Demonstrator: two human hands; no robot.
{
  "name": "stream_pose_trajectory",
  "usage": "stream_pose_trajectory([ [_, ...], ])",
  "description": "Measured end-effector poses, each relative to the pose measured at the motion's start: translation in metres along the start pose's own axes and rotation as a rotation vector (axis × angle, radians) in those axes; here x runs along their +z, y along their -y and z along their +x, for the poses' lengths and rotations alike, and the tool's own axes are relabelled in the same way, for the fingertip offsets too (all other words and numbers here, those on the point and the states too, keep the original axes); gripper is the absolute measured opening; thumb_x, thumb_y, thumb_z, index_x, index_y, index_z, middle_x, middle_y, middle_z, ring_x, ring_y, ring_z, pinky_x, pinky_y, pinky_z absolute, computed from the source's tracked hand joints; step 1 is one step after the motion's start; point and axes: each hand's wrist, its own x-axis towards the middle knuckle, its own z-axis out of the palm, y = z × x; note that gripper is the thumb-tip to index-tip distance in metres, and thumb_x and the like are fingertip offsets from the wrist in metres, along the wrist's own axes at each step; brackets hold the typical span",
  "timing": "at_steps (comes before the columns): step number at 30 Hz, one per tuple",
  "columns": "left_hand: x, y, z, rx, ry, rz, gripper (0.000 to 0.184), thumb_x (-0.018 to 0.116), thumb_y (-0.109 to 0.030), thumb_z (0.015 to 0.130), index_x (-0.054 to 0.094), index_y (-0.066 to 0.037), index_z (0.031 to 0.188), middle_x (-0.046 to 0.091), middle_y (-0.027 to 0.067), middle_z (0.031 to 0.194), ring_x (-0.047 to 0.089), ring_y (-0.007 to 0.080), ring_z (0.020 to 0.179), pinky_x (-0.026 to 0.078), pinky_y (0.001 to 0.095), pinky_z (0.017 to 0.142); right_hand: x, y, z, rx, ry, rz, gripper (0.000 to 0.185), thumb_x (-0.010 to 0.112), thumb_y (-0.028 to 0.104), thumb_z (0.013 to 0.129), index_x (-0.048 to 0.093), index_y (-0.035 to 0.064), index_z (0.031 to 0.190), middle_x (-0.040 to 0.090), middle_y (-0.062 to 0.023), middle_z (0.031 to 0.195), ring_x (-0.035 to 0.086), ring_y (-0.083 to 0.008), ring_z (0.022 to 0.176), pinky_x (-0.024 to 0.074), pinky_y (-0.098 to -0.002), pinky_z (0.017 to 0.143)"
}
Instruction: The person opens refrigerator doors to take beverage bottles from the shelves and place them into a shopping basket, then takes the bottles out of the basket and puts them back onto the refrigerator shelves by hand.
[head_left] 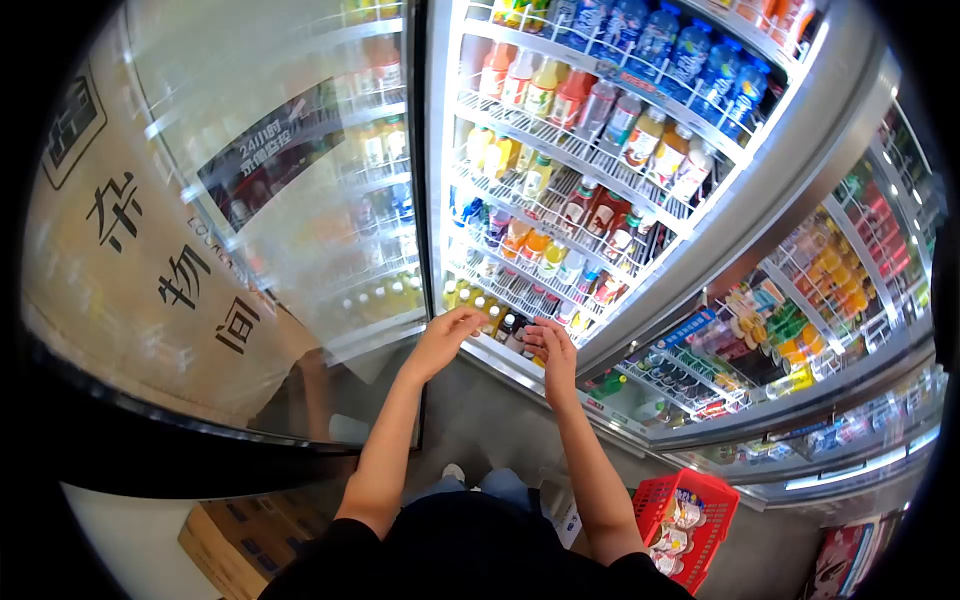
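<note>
My left hand (447,342) reaches out in front of the lowest shelf of an upright drinks fridge (438,110), fingers loosely bent and nothing visible in them. A short gap to its right, my right hand (553,352) is raised with its fingers apart and holds nothing. Behind and between the hands stand small bottles with white caps (508,322); whether a fingertip touches one cannot be made out. Higher shelves carry orange drink bottles (536,243), red and yellow juice bottles (570,95) and blue-labelled bottles (690,60).
The fridge's glass door (300,200) stands swung out on the left. A red basket (722,530) holding several white-and-red packages (675,540) is on the floor at my right. Cardboard boxes (235,545) lie at lower left. Another stocked fridge (800,300) stands to the right.
</note>
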Motion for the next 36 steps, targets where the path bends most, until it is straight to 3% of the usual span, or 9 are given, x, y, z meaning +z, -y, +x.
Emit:
stream_pose_trajectory([
  [6,-0.067,0.015,0.006,-0.160,-0.261,-0.035,0.025,0.053,-0.023,0.102,0.065,-0.004,0.112,0.066,0.0018,0.103,0.058,0.0102,0.091,0.046,0.0256,0.086,-0.003,-0.027,0.054,0.094,0.054,0.040,0.029,0.048,0.023,0.103,0.060,0.0040,0.122,0.068,-0.0070,0.105,0.064,-0.0133,0.091,0.0530,-0.0282,0.082],
  [10,-0.047,0.028,0.037,-0.168,-0.370,-0.088,0.024,0.051,-0.022,0.102,0.065,-0.005,0.112,0.065,0.0009,0.102,0.059,0.0104,0.090,0.045,0.0247,0.084,-0.012,-0.033,0.095,0.101,0.085,0.076,0.027,0.048,0.020,0.103,0.062,0.0054,0.122,0.068,-0.0055,0.105,0.064,-0.0113,0.090,0.0528,-0.0262,0.080],
  [18,0.031,0.037,0.152,-0.089,-0.187,-0.068,0.024,0.050,-0.022,0.102,0.063,-0.007,0.115,0.065,0.0023,0.101,0.061,0.0107,0.089,0.047,0.0254,0.081,-0.073,0.012,0.177,-0.032,0.032,0.006,0.029,0.047,0.022,0.103,0.061,0.0050,0.121,0.068,-0.0069,0.106,0.063,-0.0124,0.094,0.0522,-0.0280,0.082],
  [20,0.047,0.043,0.173,-0.056,-0.230,-0.109,0.025,0.051,-0.022,0.102,0.064,-0.006,0.115,0.066,0.0022,0.102,0.060,0.0098,0.089,0.045,0.0258,0.082,-0.096,0.009,0.193,-0.058,0.001,-0.026,0.029,0.046,0.022,0.103,0.061,0.0047,0.121,0.069,-0.0078,0.107,0.064,-0.0131,0.095,0.0520,-0.0280,0.082],
  [27,0.083,0.091,0.234,-0.189,-0.120,-0.128,0.026,0.050,-0.022,0.102,0.062,-0.008,0.120,0.065,0.0030,0.104,0.060,0.0097,0.090,0.046,0.0255,0.081,-0.136,-0.012,0.224,0.049,-0.117,-0.037,0.028,0.047,0.022,0.103,0.059,0.0086,0.124,0.067,-0.0063,0.112,0.063,-0.0133,0.100,0.0503,-0.0267,0.083],
  [32,0.084,0.093,0.320,-0.123,0.029,-0.041,0.033,0.047,-0.013,0.099,0.059,-0.009,0.129,0.064,0.0024,0.123,0.058,0.0122,0.108,0.044,0.0295,0.091,-0.158,-0.023,0.270,0.032,-0.172,-0.082,0.038,0.047,0.026,0.103,0.052,0.0073,0.136,0.062,-0.0084,0.125,0.060,-0.0165,0.111,0.0484,-0.0303,0.090],
  [35,0.087,0.087,0.354,-0.086,0.066,-0.053,0.037,0.045,-0.009,0.098,0.057,-0.005,0.132,0.063,0.0043,0.126,0.058,0.0131,0.109,0.044,0.0260,0.088,-0.160,-0.018,0.303,0.013,-0.241,-0.140,0.042,0.049,0.027,0.102,0.049,0.0064,0.139,0.060,-0.0086,0.129,0.058,-0.0178,0.115,0.0472,-0.0325,0.094],
  [36,0.085,0.088,0.363,-0.115,0.073,-0.088,0.037,0.047,-0.013,0.100,0.055,-0.004,0.134,0.062,0.0046,0.126,0.057,0.0129,0.111,0.044,0.0267,0.090,-0.159,-0.017,0.315,-0.001,-0.240,-0.156,0.044,0.050,0.028,0.102,0.049,0.0062,0.140,0.058,-0.0084,0.131,0.057,-0.0176,0.117,0.0474,-0.0330,0.094],
])
